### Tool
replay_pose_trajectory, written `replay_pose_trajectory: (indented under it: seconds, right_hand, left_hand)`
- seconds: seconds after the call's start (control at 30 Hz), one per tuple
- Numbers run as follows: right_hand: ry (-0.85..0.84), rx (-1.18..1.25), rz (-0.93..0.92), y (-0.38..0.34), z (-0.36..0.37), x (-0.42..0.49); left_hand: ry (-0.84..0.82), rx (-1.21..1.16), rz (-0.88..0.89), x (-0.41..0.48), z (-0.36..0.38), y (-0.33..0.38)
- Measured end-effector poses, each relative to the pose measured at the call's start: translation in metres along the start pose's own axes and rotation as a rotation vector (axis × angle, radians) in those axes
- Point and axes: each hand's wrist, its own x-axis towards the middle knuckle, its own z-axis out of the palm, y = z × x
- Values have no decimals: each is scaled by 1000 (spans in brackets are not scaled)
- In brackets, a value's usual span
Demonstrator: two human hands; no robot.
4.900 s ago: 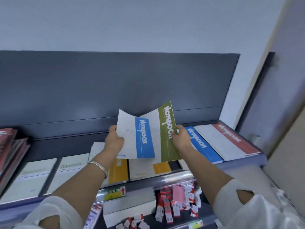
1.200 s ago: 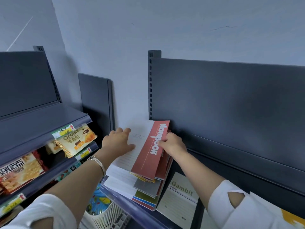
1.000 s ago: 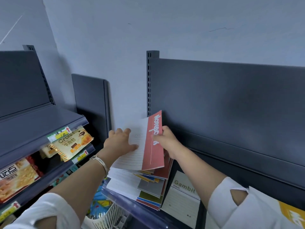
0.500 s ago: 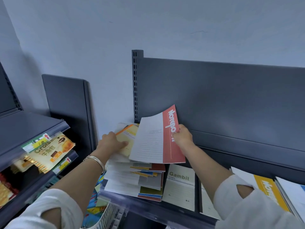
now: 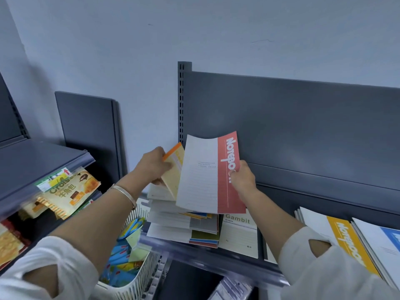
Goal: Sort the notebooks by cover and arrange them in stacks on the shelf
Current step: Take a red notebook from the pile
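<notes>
Nearest, at lower left, a white slatted basket [image 5: 138, 278] holds blue and yellow packets, and white sleeves frame both forearms. Beyond it the grey shelf [image 5: 194, 254] carries a cream notebook printed "Gambit" [image 5: 239, 237], a yellow-striped notebook [image 5: 344, 241] lettered "Notebook" to the right, and a blue-striped notebook [image 5: 389, 241] at the far right edge. Left of the Gambit cover lies an uneven stack of mixed notebooks [image 5: 184, 228]. Both arms reach forward over this stack. The left hand [image 5: 153, 167], a silver bracelet [image 5: 125, 193] on its wrist, has its fingers curled round an orange-edged notebook [image 5: 173, 169] lifted at a tilt off the pile. The right hand [image 5: 243, 180] pinches the red strip of a red-and-white notebook [image 5: 207, 176] held upright above the stack, the thumb covering part of the white lettering, so only "Notebo" reads. This cover overlaps the orange one's right edge. On the left-hand shelf sits a snack pack marked "Crois" and "牛角包" [image 5: 69, 191]. Farthest stands the dark back panel [image 5: 303, 126].
</notes>
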Motion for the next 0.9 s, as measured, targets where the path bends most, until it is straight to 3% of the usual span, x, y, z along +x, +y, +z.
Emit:
replay_pose_trajectory:
  seconds: [0.17, 0.3, 0.6, 0.83, 0.9]
  right_hand:
    - [104, 59, -8, 16, -31, -9]
    - [179, 77, 35, 38, -67, -12]
    - [282, 67, 154, 101, -161, -26]
    - [269, 45, 205, 149, -225, -37]
    - [243, 36, 220, 157, -232, -39]
  left_hand:
    - [-43, -389, 7, -19, 30, 17]
    - [-104, -531, 21, -27, 65, 41]
    - [-331, -400, 57, -51, 164, 96]
    - [-292, -441, -76, -85, 224, 120]
    - [-291, -355, -55, -93, 242, 116]
